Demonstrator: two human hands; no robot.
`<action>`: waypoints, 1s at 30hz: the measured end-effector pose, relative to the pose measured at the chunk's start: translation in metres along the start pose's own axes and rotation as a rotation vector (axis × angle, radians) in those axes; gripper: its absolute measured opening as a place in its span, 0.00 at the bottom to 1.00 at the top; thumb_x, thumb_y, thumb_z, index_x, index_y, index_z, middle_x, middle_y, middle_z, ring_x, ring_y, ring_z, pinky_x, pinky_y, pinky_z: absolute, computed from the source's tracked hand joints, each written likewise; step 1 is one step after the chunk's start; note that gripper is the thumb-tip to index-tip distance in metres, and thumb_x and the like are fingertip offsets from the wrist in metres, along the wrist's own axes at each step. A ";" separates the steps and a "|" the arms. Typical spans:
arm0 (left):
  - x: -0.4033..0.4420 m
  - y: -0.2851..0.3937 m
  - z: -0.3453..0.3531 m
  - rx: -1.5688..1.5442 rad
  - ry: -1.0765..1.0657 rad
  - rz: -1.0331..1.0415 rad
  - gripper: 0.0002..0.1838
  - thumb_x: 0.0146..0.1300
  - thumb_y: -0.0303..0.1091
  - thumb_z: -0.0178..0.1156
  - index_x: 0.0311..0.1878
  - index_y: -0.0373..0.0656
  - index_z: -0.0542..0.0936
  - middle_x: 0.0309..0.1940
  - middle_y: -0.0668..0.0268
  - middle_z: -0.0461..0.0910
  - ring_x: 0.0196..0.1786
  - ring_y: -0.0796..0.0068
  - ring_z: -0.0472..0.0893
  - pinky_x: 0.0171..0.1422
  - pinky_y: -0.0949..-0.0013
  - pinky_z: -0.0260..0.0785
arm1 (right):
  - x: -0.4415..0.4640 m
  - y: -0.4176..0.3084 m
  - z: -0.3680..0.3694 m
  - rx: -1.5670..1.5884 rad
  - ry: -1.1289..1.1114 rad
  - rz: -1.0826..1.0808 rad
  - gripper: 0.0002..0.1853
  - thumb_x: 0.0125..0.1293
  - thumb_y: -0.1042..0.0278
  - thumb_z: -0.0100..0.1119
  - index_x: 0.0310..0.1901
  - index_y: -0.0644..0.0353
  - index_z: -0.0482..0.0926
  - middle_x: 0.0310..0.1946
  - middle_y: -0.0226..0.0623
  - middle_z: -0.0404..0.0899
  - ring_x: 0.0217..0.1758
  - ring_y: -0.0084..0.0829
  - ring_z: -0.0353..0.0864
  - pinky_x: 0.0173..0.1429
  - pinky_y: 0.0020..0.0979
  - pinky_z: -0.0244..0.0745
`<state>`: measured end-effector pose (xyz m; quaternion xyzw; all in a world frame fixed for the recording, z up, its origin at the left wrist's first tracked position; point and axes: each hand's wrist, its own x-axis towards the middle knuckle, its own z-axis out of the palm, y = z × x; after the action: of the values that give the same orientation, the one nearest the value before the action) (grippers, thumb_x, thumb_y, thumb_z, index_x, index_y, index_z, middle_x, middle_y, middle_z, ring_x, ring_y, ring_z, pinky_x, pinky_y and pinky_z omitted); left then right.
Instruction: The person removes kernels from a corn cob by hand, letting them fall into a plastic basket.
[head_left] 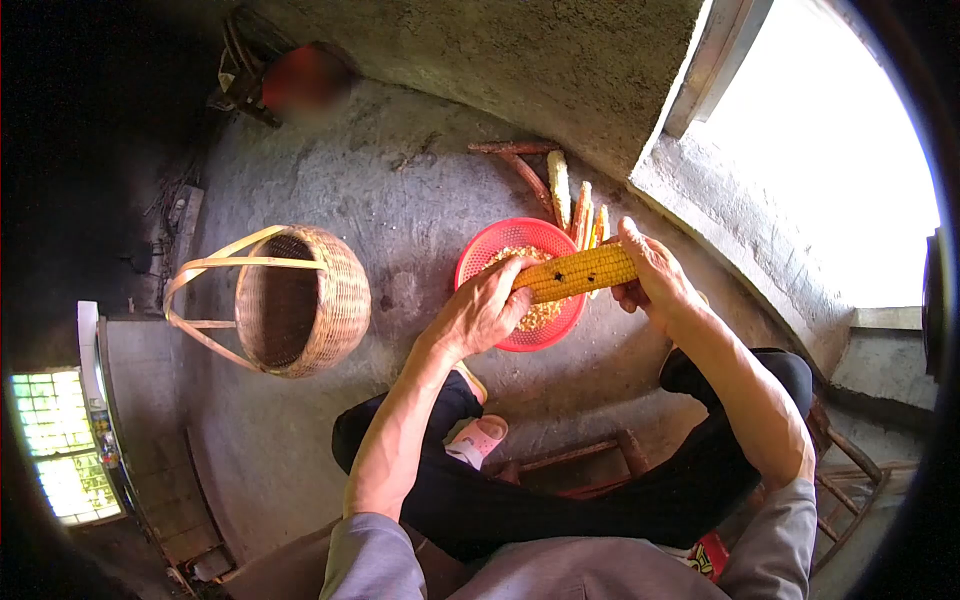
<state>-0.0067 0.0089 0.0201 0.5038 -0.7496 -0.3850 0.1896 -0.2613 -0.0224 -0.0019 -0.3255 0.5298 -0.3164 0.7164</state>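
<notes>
An ear of corn (575,275), yellow with a couple of dark spots, is held level between my two hands. My left hand (490,308) grips its left end, thumb and fingers closed round it. At the other end, my right hand (652,270) has its fingers around the tip, the thumb raised along it. Below the ear stands a red plastic colander (468,262) on the floor, with loose corn kernels (540,316) in it. Part of the colander is hidden by the ear and my left hand.
Several stripped corncobs (560,190) lie on the concrete floor (400,180) behind the colander, near the wall (540,60). A woven basket (340,300) with a tall handle lies to the left. My pink slipper (482,436) is below the colander. A bright doorway opens at right.
</notes>
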 end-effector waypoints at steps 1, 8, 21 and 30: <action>0.000 -0.002 0.001 0.000 0.000 0.000 0.21 0.68 0.33 0.51 0.62 0.37 0.71 0.53 0.44 0.78 0.58 0.45 0.78 0.62 0.54 0.69 | 0.001 0.002 -0.001 -0.001 -0.009 -0.006 0.34 0.69 0.31 0.48 0.46 0.62 0.77 0.22 0.32 0.76 0.16 0.19 0.71 0.16 0.21 0.67; 0.001 -0.003 0.004 0.008 -0.003 -0.036 0.19 0.66 0.30 0.47 0.59 0.39 0.68 0.52 0.45 0.77 0.56 0.44 0.77 0.60 0.53 0.69 | 0.000 0.001 0.000 -0.005 -0.041 -0.037 0.34 0.68 0.31 0.49 0.48 0.61 0.75 0.24 0.33 0.76 0.17 0.20 0.73 0.18 0.21 0.69; 0.005 -0.008 0.007 -0.025 0.006 -0.037 0.19 0.64 0.33 0.48 0.57 0.37 0.69 0.49 0.44 0.78 0.57 0.44 0.77 0.60 0.53 0.68 | 0.002 0.000 -0.007 0.055 -0.081 -0.024 0.31 0.69 0.33 0.50 0.47 0.59 0.76 0.26 0.33 0.77 0.20 0.22 0.73 0.21 0.24 0.70; 0.000 0.003 -0.004 -0.080 0.034 -0.152 0.27 0.63 0.46 0.52 0.58 0.34 0.74 0.45 0.46 0.82 0.51 0.49 0.81 0.55 0.56 0.71 | 0.008 0.002 -0.001 0.563 -0.358 0.104 0.43 0.62 0.19 0.38 0.59 0.53 0.70 0.46 0.35 0.77 0.40 0.29 0.80 0.40 0.32 0.78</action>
<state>-0.0057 0.0078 0.0253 0.5578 -0.6898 -0.4195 0.1926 -0.2601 -0.0280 -0.0082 -0.1377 0.3034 -0.3511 0.8751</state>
